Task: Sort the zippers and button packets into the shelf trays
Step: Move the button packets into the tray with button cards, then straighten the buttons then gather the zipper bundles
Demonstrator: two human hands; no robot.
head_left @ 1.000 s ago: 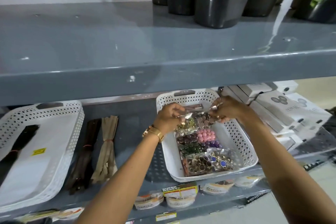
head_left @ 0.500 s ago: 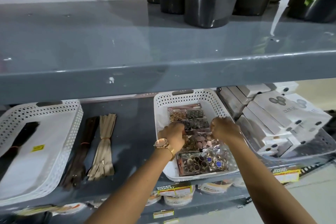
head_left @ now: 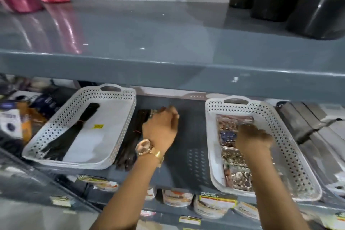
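Button side looks mostly done: clear plastic packets of gold, blue and bronze buttons (head_left: 235, 152) lie in a row down the left side of the right-hand white perforated plastic tray (head_left: 280, 136), with the right hand (head_left: 253, 137) resting curled on top of them, fingers blurred, can't tell if it pinches a packet or just presses. Zipper side is partly done: one bundle of black zippers (head_left: 72, 132) lies diagonally inside the left-hand white perforated plastic tray (head_left: 119, 129), but a dark brown zipper bundle (head_left: 133, 138) sits loose on the grey metal shelf (head_left: 186, 136) just beside that tray's right wall. The left hand (head_left: 161, 127), gold wristwatch (head_left: 144, 147) on its wrist, is over the top end of the loose zippers, fingers curled down; a grasp looks likely but contact is hidden. Judged left: loose zippers into the left tray. Writing: small yellow sticker (head_left: 98, 126) in the left tray, unreadable; yellow-and-red price tags (head_left: 217, 199) on the shelf edge below, the top words blurred, maybe "SUPER MARKET"; boxes at far left too smeared to read.
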